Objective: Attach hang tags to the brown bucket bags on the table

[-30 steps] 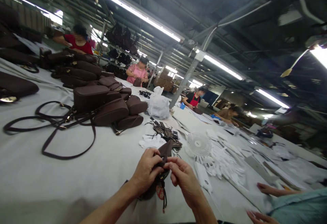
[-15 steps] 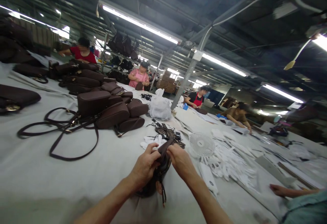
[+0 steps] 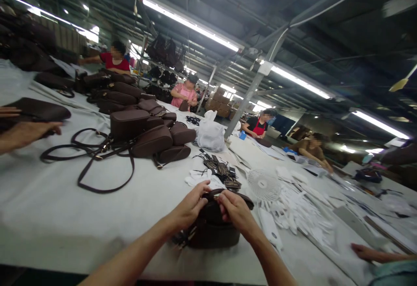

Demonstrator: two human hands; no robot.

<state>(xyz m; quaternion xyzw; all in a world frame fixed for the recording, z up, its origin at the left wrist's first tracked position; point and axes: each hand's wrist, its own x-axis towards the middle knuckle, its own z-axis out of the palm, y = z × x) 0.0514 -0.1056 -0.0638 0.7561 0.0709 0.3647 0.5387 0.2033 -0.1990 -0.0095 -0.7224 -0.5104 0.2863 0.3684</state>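
A dark brown handbag (image 3: pixel 215 234) stands upright on the white-covered table in front of me, its top facing up. My left hand (image 3: pixel 190 205) holds the left side of the bag's top edge, thumb and fingers closed on it. The fingers of my right hand (image 3: pixel 236 212) are pinched at the top opening, by a small light or metallic bit too tiny to make out. Just beyond the bag lies a pile of black and brown hang tags (image 3: pixel 221 168) with cords, beside some white pieces (image 3: pixel 202 178).
Several brown handbags (image 3: pixel 151 141) with looped straps (image 3: pixel 107 186) are heaped at left. A white fan (image 3: pixel 263 184) lies right, near white strips (image 3: pixel 302 207). A white plastic bag (image 3: pixel 210 133) stands behind. Other people's hands (image 3: pixel 29 134) reach in at left and right (image 3: pixel 366 251).
The handbag has turned and now stands broadside. My hands have shifted from its dark strap or flap to its top edge. Another person's hands have come in at the left over a bag.
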